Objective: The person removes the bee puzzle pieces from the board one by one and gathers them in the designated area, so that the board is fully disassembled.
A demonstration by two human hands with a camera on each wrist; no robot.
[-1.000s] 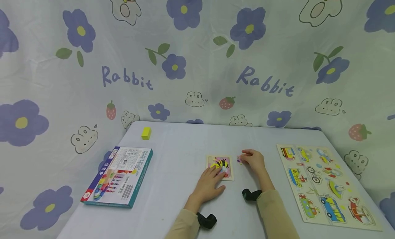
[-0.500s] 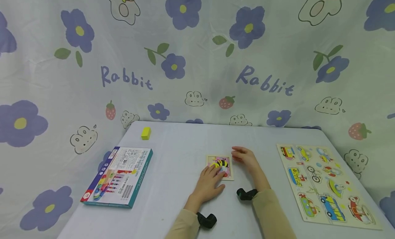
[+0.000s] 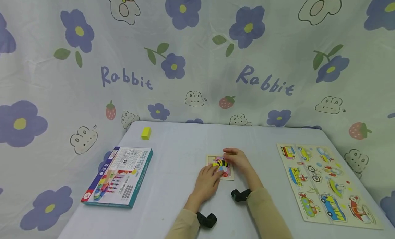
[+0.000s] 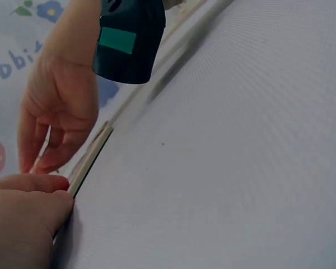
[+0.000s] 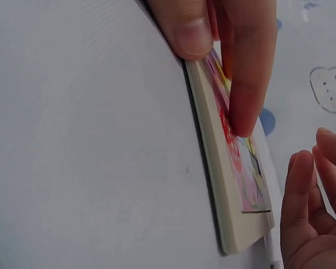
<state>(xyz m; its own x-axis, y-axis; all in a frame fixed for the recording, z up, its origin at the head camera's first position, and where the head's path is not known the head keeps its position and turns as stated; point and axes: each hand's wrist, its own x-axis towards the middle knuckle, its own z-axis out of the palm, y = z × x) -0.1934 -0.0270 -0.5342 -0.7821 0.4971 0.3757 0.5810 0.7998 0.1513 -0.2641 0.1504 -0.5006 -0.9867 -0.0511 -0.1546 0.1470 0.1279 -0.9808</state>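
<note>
A small framed jigsaw puzzle with a bee picture on pink lies mid-table in the head view. My left hand holds it down from the near left, fingers on the picture, thumb against the edge. The right wrist view shows that thumb at the frame's edge and a fingertip on the picture's red spot. Over the puzzle's far right corner is my right hand. In the left wrist view its fingertips pinch a thin, pale puzzle piece, mostly hidden by the fingers.
A boxed toy set lies on the left, with a yellow block behind it. On the right is a large wooden vehicle puzzle board. A patterned curtain hangs behind the table. Each wrist carries a dark camera.
My right hand has taken the small puzzle piece off the table and moved left over the puzzle's corner. My left thumb has drawn in to the puzzle's edge.
</note>
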